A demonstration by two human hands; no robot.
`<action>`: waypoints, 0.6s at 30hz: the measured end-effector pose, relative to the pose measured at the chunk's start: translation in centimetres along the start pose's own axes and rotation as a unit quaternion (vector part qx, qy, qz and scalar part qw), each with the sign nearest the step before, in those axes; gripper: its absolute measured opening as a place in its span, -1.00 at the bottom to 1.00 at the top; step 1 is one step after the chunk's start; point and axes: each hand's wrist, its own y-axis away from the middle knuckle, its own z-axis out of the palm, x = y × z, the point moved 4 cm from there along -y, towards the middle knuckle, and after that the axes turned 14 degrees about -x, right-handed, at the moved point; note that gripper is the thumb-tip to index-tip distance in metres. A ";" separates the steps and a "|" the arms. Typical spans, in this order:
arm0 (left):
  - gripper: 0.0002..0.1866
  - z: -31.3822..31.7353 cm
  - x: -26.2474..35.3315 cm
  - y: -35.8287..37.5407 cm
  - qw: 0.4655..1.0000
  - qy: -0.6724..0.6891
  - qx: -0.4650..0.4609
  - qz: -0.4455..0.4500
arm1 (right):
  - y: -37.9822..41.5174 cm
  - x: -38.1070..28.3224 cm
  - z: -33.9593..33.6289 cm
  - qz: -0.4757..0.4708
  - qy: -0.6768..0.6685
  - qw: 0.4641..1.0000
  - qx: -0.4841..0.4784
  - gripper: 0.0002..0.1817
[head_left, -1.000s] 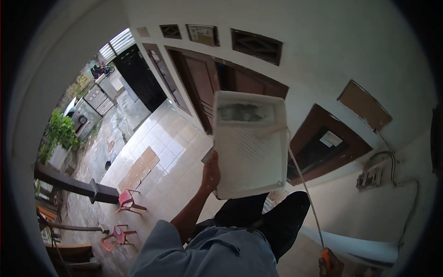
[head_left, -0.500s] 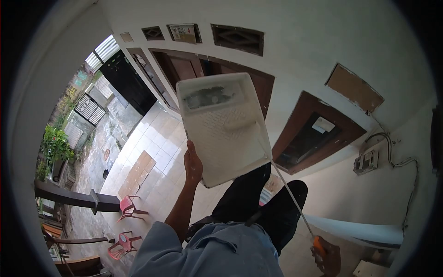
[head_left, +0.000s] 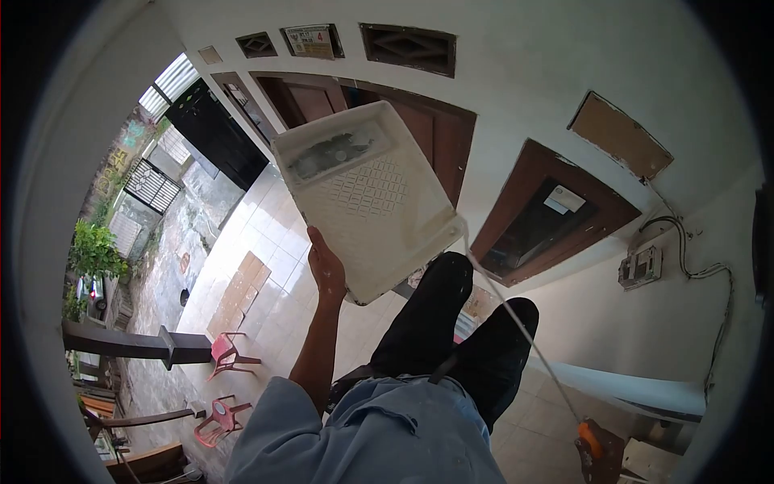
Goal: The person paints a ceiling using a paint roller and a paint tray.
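My left hand [head_left: 326, 268] grips the lower left edge of a whitish paint tray [head_left: 387, 234], which is held up tilted in front of me. A ribbed grid shows on its slope, and a greyish wet patch lies in the well at its far end. At the lower right, my right hand [head_left: 603, 456] is wrapped round the orange handle of a paint roller [head_left: 528, 340]. Its long thin rod runs up to the tray's right edge. The roller's head is hard to make out there against the pale tray.
Below are my knees in dark trousers [head_left: 431, 310] and a tiled floor with flattened cardboard [head_left: 240, 294]. Two red plastic chairs [head_left: 230, 355] stand at the left. Ahead are a window [head_left: 552, 214], a brown door [head_left: 427, 149] and a meter box with cables [head_left: 641, 268].
The roller head has moved off the tray's ribbed slope to its right edge. My right hand has shifted right and down, while the tray has moved left and slightly up, turning a little.
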 end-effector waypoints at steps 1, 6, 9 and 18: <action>-0.12 -0.1 0.0 0.3 1.000 -0.001 0.002 -0.009 | -0.1 -0.4 -0.2 -0.001 0.026 0.999 0.018 -0.55; -0.10 0.0 0.0 0.2 1.000 0.007 -0.005 -0.006 | -0.1 0.7 -0.9 0.095 -0.096 0.991 0.020 -0.60; -0.10 0.0 0.5 0.5 1.000 -0.010 0.002 -0.015 | 0.6 1.2 -1.0 0.197 -0.329 0.924 0.008 -0.47; -0.11 0.7 0.6 -0.6 1.000 0.016 0.022 0.001 | 0.2 -0.1 -3.3 -0.111 -0.024 0.990 -0.085 -0.44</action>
